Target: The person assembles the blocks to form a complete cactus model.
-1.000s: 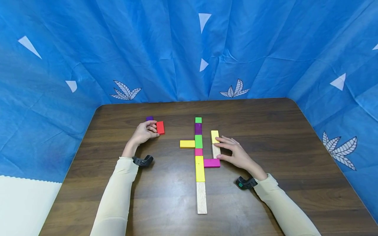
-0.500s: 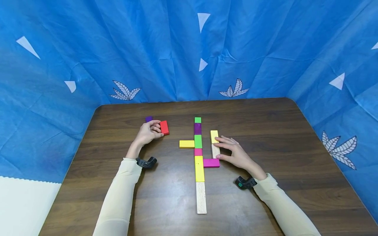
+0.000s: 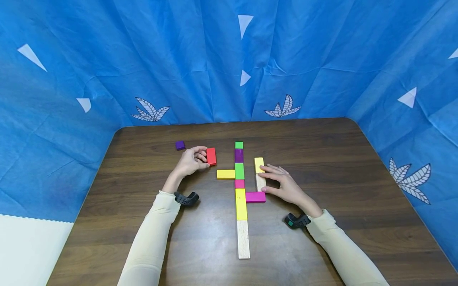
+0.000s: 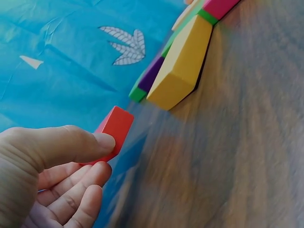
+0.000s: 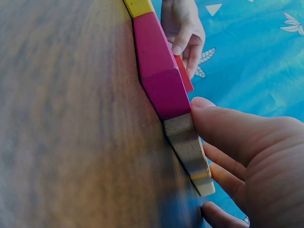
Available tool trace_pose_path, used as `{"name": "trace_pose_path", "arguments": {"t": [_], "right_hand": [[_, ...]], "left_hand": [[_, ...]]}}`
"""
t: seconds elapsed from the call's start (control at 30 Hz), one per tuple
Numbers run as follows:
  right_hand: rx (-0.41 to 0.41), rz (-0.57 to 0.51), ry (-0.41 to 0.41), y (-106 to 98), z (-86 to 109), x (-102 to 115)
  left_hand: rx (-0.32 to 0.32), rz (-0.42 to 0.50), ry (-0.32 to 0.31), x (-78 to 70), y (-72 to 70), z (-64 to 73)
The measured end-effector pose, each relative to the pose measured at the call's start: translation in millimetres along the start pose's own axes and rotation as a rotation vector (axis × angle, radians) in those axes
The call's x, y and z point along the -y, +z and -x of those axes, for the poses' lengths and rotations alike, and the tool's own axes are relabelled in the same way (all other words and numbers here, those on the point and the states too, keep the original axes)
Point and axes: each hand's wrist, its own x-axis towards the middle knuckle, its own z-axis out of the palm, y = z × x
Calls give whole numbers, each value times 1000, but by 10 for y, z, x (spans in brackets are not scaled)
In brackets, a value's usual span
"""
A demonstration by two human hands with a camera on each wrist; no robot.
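My left hand [image 3: 193, 161] pinches a red block [image 3: 211, 156] between thumb and fingers. In the left wrist view the thumb lies on the red block's [image 4: 117, 129] near face. To its right, a yellow block [image 3: 226, 174] juts left from a central line of blocks. My right hand [image 3: 282, 184] rests at a short row made of a yellow block [image 3: 259, 163] and a plain wooden block [image 3: 261, 182]. Its fingers touch near their joint, and the thumb is by the plain block's near end. That end meets a magenta block [image 3: 255, 197] jutting right from the central line.
The central line runs from a small green block [image 3: 239, 145] through purple [image 3: 239, 155], green, pink and yellow [image 3: 241, 204] blocks to a long plain block [image 3: 243, 239]. A purple block [image 3: 180, 145] lies alone at the back left. Blue curtain [image 3: 222, 59] surrounds the brown table [image 3: 304, 139].
My left hand has carried the red block rightward, closer to the central line, uncovering the lone purple block. My right hand stays in place.
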Motion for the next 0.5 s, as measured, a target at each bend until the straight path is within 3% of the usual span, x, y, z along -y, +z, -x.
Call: {"name": "trace_pose_path", "arguments": {"t": [0.5], "right_hand": [[2,-2,3,2,-8,-5]], "left_hand": [[50,-18,17,-30,149,-11]]}}
